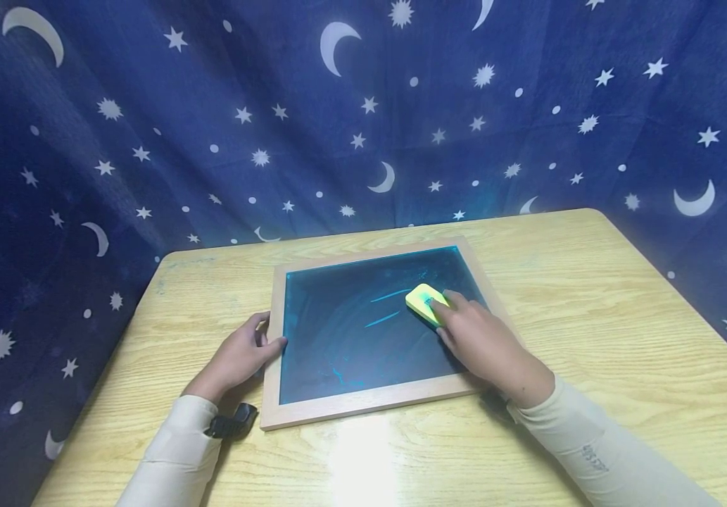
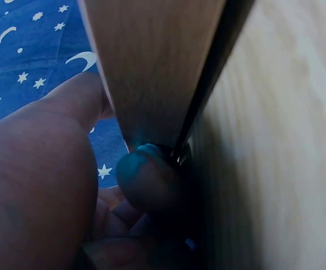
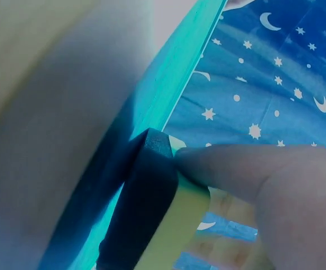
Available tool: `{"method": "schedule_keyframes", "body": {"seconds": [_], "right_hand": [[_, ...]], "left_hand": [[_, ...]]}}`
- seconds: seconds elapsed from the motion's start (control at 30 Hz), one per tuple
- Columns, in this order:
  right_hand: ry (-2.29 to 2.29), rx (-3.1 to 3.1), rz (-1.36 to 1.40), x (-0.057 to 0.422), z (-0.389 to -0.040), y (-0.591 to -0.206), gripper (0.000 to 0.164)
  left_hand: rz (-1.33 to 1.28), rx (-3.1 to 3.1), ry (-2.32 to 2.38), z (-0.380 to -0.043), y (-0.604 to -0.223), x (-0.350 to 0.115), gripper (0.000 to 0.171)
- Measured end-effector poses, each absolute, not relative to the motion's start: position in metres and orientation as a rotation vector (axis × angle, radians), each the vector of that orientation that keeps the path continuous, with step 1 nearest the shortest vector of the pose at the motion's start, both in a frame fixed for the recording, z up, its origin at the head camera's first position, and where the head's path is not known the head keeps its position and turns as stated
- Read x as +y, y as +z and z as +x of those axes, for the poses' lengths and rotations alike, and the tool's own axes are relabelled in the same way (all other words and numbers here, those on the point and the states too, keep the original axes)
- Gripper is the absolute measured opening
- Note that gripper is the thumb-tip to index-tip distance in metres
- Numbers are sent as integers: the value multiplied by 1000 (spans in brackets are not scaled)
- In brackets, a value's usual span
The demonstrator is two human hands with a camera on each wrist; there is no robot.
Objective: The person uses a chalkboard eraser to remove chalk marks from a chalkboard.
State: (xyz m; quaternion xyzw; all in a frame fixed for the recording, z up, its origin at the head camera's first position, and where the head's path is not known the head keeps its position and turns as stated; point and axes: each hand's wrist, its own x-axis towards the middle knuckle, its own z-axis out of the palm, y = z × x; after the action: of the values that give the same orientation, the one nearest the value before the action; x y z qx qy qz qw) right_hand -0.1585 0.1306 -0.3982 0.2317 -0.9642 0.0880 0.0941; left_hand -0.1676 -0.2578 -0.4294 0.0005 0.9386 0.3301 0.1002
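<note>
A small blackboard [image 1: 350, 352] in a light wooden frame [image 1: 363, 404] lies on the table. My left hand [image 1: 241, 358] grips the frame's left side, thumb on top and fingers around the outer edge; the left wrist view shows the frame edge [image 2: 154, 62] close by those fingers. With my right hand [image 1: 486, 341] I hold a yellow board eraser [image 1: 421, 297] on the right half of the board. Its dark felt side [image 3: 143, 202] faces the writing surface. Two blue chalk strokes [image 1: 383, 319] run just left of the eraser, and faint smears cover the board around them.
The wood-grain table [image 1: 591, 317] extends on both sides of the board, with bluish smudges near its far left corner. Behind it hangs a dark blue curtain [image 1: 312, 84] with moons and stars. A black wrist device [image 1: 234, 422] sits at my left cuff.
</note>
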Motion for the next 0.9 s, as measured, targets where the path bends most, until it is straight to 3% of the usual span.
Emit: {"method": "schedule_keyframes", "body": {"seconds": [0.37, 0.9], "right_hand": [[345, -2886, 706, 124, -156, -397, 45], [262, -2807, 1012, 103, -134, -401, 42]], "left_hand": [[0, 2773, 976, -168, -432, -259, 74], [-3, 2776, 979, -168, -431, -258, 73]]}}
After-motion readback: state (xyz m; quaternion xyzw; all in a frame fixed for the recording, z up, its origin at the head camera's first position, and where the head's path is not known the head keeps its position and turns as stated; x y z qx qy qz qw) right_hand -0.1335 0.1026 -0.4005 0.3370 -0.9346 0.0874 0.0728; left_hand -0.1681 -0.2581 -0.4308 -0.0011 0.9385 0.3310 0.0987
